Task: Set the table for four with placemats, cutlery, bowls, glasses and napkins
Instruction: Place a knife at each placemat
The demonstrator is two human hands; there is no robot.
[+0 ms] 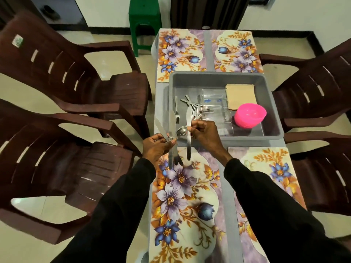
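The right hand (204,134) pinches one knife (188,147) between thumb and fingertips, blade up and handle hanging down, its long axis running near to far over the far edge of the near-left placemat (182,196). Just to its left, the left hand (156,148) has its fingers curled round a bundle of knives (171,126) lying the same way, so the right hand is nearer for passing or laying the knife. Close behind stands the grey tub (218,76) in the middle of the desk (161,103), holding loose cutlery (193,107), glasses (214,103), napkins (240,95) and pink bowls (249,114); its near wall crowds any forward move.
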